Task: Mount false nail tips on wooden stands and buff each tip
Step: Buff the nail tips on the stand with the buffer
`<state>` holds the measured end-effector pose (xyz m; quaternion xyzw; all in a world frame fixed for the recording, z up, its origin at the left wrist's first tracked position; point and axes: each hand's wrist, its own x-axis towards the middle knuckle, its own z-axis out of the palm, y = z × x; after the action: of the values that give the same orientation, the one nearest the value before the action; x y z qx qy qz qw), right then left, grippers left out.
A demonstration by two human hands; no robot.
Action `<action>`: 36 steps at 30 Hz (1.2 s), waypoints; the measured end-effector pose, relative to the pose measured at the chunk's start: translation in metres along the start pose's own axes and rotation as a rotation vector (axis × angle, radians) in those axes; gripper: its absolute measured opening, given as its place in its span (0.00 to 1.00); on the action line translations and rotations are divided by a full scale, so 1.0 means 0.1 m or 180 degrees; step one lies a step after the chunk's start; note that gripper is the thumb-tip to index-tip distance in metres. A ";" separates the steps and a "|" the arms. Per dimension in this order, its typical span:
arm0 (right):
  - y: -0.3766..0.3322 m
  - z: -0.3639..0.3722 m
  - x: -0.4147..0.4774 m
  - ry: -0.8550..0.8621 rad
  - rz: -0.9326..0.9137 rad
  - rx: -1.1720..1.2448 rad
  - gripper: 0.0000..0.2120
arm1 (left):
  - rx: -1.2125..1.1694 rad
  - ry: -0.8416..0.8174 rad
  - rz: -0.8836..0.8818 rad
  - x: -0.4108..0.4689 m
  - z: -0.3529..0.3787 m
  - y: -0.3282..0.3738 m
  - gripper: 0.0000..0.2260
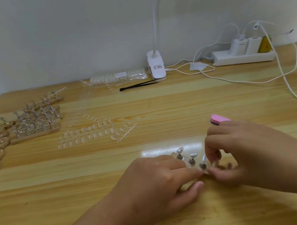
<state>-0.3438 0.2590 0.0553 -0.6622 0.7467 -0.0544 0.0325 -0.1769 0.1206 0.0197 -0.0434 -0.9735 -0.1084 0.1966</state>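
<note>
Wooden table (163, 110) — left hand (161, 184) and right hand (247, 151) pinching a clear (blurred) tip (214, 164) by silvery pegs (191, 161)

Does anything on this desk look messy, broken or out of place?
Nothing looks spilled or broken. There are only two untidy bits: white charger cables sprawl in loose loops on the right, and strips of nail tips lie fanned at angles in the middle rather than stacked.

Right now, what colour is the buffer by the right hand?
The buffer is pink with a purple edge; head view.
</note>
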 end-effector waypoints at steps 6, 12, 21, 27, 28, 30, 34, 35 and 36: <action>-0.06 0.04 -0.06 0.0810 -0.0465 -0.1103 0.12 | -0.0095 -0.0054 -0.0166 0.03 -0.04 0.04 0.09; -0.06 0.02 -0.03 0.0525 -0.0155 -0.0587 0.10 | 0.0039 -0.0102 -0.0082 0.02 -0.02 0.06 0.11; 0.14 -0.01 0.08 -0.0050 0.0896 0.1923 0.06 | 0.0106 -0.0085 0.0005 0.01 -0.02 0.06 0.11; 0.15 -0.08 0.06 0.1318 0.0042 0.2487 0.07 | -0.0283 0.0514 -0.0185 0.00 -0.05 0.05 0.12; 0.11 -0.06 0.05 0.1450 -0.0177 0.2366 0.08 | -0.0848 0.0709 -0.0505 0.01 -0.08 0.04 0.13; 0.05 0.00 0.04 0.1697 -0.0484 0.2218 0.17 | -0.2221 0.0866 -0.1229 0.03 -0.15 0.02 0.14; -0.08 0.10 0.01 0.1918 -0.0689 0.2246 0.18 | -0.3647 0.0445 -0.1904 0.11 -0.14 -0.05 0.17; -0.10 0.10 0.01 0.1943 -0.0705 0.2239 0.15 | -0.3865 0.0336 -0.1888 0.12 -0.14 -0.04 0.18; -0.12 0.11 0.01 0.1951 -0.0723 0.2236 0.12 | -0.4053 0.0251 -0.1864 0.12 -0.13 -0.03 0.19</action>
<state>-0.3311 0.2558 0.0462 -0.6420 0.5813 -0.4993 0.0265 -0.1836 0.1154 0.0360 0.1178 -0.6845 -0.7075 0.1308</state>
